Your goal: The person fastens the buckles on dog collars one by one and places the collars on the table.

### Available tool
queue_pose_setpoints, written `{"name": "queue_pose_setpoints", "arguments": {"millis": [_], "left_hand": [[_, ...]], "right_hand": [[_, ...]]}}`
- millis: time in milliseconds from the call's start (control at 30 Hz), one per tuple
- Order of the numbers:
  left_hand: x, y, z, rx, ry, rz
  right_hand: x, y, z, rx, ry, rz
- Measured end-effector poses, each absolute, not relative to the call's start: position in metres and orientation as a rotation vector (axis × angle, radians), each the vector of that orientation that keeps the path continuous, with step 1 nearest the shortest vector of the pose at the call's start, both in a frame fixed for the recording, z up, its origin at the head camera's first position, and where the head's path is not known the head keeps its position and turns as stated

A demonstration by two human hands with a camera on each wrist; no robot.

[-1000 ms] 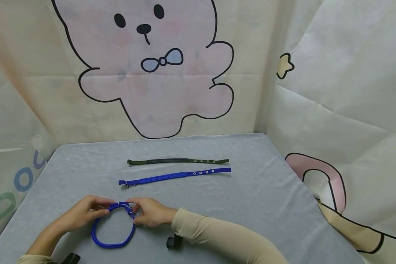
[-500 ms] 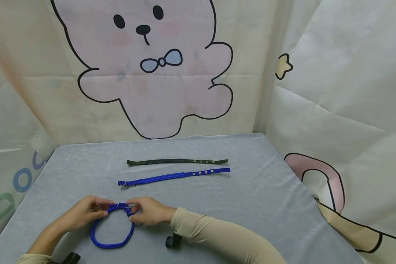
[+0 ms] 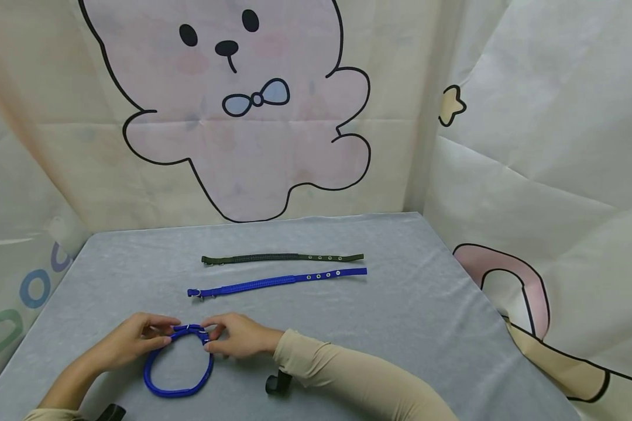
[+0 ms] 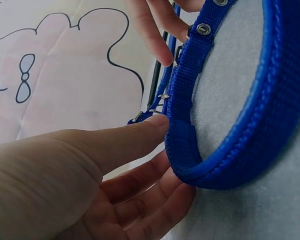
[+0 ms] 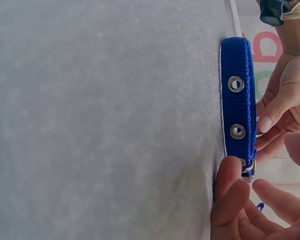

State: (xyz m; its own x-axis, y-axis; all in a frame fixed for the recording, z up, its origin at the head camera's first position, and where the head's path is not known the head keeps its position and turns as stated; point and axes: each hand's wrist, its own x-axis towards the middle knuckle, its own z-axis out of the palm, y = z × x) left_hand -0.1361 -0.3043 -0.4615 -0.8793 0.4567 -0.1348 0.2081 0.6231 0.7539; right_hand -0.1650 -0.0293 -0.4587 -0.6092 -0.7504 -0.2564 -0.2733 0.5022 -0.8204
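A blue collar (image 3: 175, 393), closed into a loop, stands on its edge on the grey cloth. Its strap has metal eyelets (image 5: 237, 131), and a metal buckle (image 5: 250, 169) shows beside the right fingertips. My left hand (image 3: 137, 340) pinches the loop's far left side, the thumb on one face and fingers behind, as the left wrist view shows. On the far right side, by the buckle, my right hand (image 3: 242, 337) holds the strap between thumb and fingers. Part of the buckle is hidden by those fingers.
Beyond the hands, a second blue collar (image 3: 265, 283) lies stretched out flat. Behind it lies a dark green collar (image 3: 268, 256). The grey-covered table (image 3: 400, 304) meets printed curtains (image 3: 390, 175) at the back and sides. A black wrist camera (image 3: 278, 383) sits under the right sleeve.
My right thumb has shifted slightly left along the strap by the buckle. The loop has moved very little, and my left hand keeps its grip.
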Motion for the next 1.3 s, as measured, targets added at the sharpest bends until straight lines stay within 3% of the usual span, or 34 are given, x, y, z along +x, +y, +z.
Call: {"name": "queue_pose_setpoints", "arguments": {"millis": [700, 1300], "left_hand": [[-0.135, -0.297, -0.443, 0.35, 2.661, 1.138], [-0.143, -0.275, -0.419, 0.396, 2.76, 1.157]], "right_hand": [[-0.175, -0.009, -0.453, -0.827, 2.104, -1.128], [-0.191, 0.026, -0.428, -0.871, 2.165, -1.31]]}}
